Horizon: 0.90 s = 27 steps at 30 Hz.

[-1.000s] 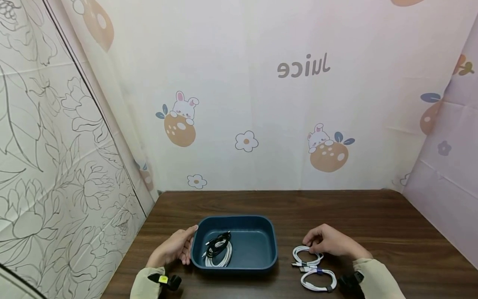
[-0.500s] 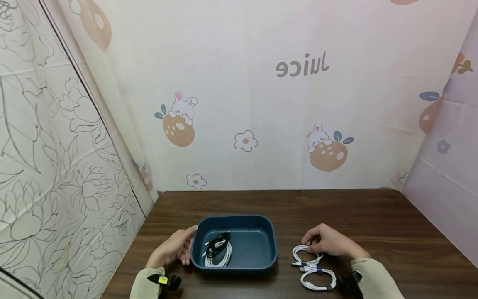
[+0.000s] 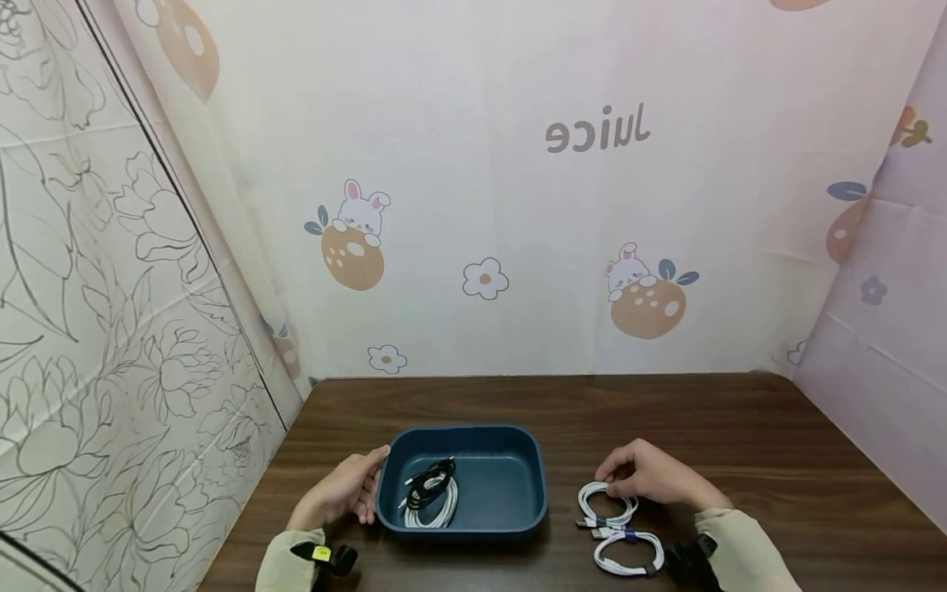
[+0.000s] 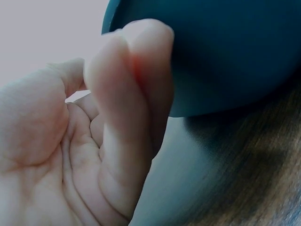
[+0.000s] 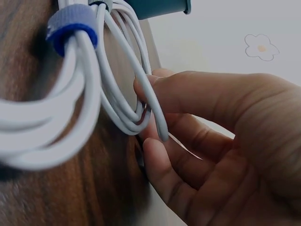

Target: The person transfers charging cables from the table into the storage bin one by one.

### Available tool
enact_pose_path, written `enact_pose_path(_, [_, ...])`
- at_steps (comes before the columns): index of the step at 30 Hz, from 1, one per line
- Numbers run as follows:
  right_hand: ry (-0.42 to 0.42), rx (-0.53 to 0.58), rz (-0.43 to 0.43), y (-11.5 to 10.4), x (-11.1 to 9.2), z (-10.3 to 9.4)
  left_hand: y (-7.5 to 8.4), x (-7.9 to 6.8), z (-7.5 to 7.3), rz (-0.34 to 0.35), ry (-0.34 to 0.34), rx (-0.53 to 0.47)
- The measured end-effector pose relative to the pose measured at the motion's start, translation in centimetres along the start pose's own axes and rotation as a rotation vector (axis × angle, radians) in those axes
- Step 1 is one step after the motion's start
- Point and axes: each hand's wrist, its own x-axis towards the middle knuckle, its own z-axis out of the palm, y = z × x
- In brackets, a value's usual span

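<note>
Head view: right hand (image 3: 654, 477) pinching far white coiled cable (image 3: 620, 520) on brown wooden counter (image 3: 710, 419), right of dark-blue rectangular tray (image 3: 497, 493); left hand (image 3: 346, 491), fingers loosely bent, against tray. Neighbouring white coiled cable with purple strap (image 3: 642, 537) could snag: 2 plugs adjacent.

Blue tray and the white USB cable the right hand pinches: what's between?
Head view: only bare wooden tabletop between the blue tray and the pinched USB cable.
</note>
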Motion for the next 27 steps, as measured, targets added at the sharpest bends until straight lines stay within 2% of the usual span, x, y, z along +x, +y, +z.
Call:
enact_pose_path(10, [0.015, -0.002, -0.074, 0.29, -0.16, -0.3, -0.03, 0.11, -0.05, 0.004, -0.006, 0.001])
enact_pose_path(27, [0.014, 0.006, -0.026, 0.15, -0.01, -0.36, -0.14, 0.14, -0.08, -0.002, 0.003, 0.0])
